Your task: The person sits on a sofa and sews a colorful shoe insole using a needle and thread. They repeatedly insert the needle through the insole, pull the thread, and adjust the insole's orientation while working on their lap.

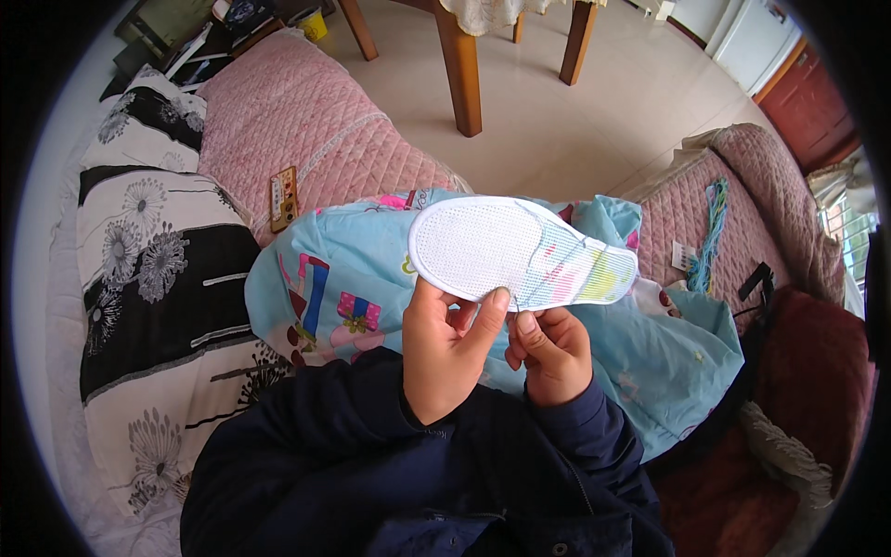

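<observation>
A white embroidery insole [480, 240] lies across my view, its wide rounded end to the left. Blue, pink and yellow-green stitching covers its narrower right part. With the thumb on top and fingers beneath, my left hand [445, 355] grips the lower edge. Beside it, the thumb and fingertips of my right hand [553, 351] pinch together at the same edge. A thin dark thread [517, 304] runs over the insole to that pinch; whether a needle is there is hidden by the fingers. Under the insole, a light blue printed cloth [390, 244] covers my lap.
A phone in a decorated case [283, 198] rests on the pink quilted sofa cover [278, 104] to the left. Patterned cushions [153, 278] stand along that side. At right lie a skein of blue-green thread [715, 230] and a small white card [683, 255]. A wooden table leg [459, 76] rises ahead.
</observation>
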Demonstrator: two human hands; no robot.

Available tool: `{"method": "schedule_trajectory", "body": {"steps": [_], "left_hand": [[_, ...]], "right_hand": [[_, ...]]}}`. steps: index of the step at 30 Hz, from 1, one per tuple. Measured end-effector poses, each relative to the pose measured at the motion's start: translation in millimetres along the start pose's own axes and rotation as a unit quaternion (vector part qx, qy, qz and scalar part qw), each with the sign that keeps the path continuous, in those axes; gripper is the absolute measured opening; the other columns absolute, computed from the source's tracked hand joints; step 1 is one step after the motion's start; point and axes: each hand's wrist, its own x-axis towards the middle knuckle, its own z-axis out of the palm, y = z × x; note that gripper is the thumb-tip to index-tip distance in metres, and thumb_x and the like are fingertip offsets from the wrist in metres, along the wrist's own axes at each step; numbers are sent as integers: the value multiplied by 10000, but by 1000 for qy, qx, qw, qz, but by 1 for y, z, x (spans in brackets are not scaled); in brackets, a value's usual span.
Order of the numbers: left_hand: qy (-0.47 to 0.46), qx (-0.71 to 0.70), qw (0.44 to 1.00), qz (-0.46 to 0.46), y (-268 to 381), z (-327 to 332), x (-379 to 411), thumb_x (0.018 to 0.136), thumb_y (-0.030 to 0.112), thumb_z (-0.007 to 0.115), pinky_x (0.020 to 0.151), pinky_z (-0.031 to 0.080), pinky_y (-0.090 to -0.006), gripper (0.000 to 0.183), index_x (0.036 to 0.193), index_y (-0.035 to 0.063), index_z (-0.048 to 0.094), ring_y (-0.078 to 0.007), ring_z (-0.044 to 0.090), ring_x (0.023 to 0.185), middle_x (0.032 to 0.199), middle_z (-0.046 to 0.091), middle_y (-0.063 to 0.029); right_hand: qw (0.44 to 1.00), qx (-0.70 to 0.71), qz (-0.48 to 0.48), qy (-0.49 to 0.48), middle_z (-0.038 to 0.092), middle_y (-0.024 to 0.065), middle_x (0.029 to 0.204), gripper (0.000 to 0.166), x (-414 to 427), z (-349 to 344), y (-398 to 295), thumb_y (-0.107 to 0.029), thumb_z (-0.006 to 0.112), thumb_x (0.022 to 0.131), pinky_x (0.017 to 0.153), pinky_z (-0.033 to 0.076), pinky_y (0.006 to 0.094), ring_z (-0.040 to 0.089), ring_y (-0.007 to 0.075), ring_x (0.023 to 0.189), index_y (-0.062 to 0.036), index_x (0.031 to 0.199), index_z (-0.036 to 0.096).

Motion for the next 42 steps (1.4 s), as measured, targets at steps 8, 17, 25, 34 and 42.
{"method": "schedule_trajectory", "body": {"steps": [8, 17, 25, 34, 42], "left_hand": [[38, -24, 999, 2, -4, -4, 8, 826, 55, 601, 613, 378, -174, 307, 1087, -15, 457, -43, 476, 731, 929, 587, -58], [50, 20, 998, -14, -14, -7, 0, 826, 47, 599, 678, 449, -196, 318, 1103, -22, 459, -75, 545, 853, 998, 585, -69], [48, 36, 998, 14, -29, -24, 3, 830, 52, 606, 670, 438, -187, 299, 1083, -28, 467, -64, 549, 813, 958, 601, -65], [24, 132, 989, 62, -16, -17, -2, 796, 115, 649, 494, 394, -246, 293, 1004, -37, 510, -79, 499, 565, 743, 616, -82], [30, 207, 975, 74, -20, -26, 10, 801, 106, 647, 540, 440, -260, 304, 1008, -42, 480, -133, 551, 607, 818, 628, -112]], "right_hand": [[998, -68, -4, 6, 540, 16, 743, 139, 3, -10, 9, -136, 567, 876, 508, 390, 203, 480, 77, 568, -2, 902, 541], [981, -169, -81, 57, 507, 19, 609, 117, 7, -7, 22, -118, 517, 889, 469, 359, 201, 463, 74, 510, -12, 845, 496], [973, -215, -72, 30, 537, 20, 694, 135, 4, 0, 26, -144, 540, 887, 462, 375, 192, 473, 70, 523, -20, 862, 495], [953, -248, -144, 96, 530, 0, 650, 105, 2, 6, 28, -99, 572, 855, 464, 362, 188, 447, 50, 510, -15, 817, 522], [760, -552, -296, 173, 545, 70, 741, 156, 4, 24, -8, -79, 699, 726, 460, 420, 273, 500, 167, 458, -50, 854, 614]]}}
